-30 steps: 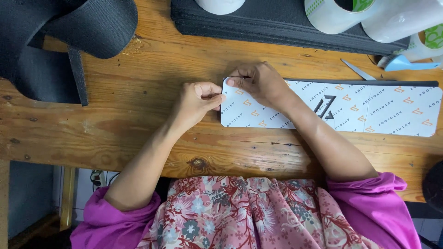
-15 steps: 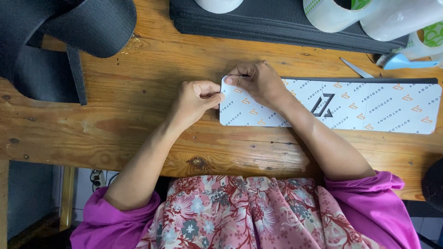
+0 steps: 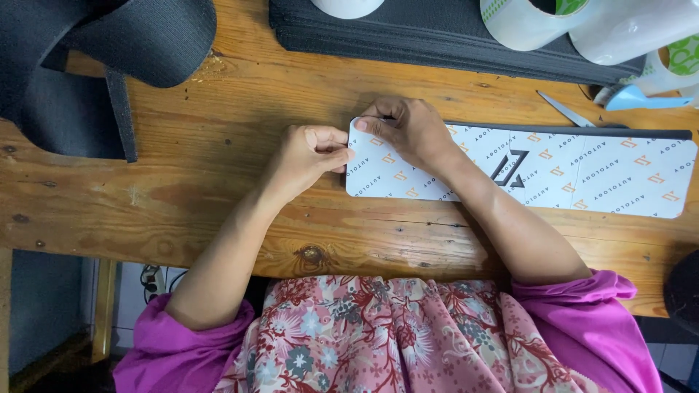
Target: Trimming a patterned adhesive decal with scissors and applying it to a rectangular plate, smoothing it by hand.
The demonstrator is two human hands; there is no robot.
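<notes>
A long white card sleeve (image 3: 582,171) printed with small orange marks and a dark logo lies flat on the wooden table (image 3: 218,196), a dark strip showing along its far edge. My left hand (image 3: 309,156) pinches the sleeve's left end with curled fingers. My right hand (image 3: 411,131) presses down on the sleeve's upper left corner, fingertips at the edge. Both hands meet at that left end.
Black foam or fabric pieces (image 3: 80,65) lie at the far left. A stack of dark flat sheets (image 3: 437,40) runs along the back, with rolls of clear tape (image 3: 524,22) on it. Scissors (image 3: 575,113) with a blue handle rest at the right.
The hands stay at the sleeve's left end; the fingers shift only slightly and the sleeve barely moves.
</notes>
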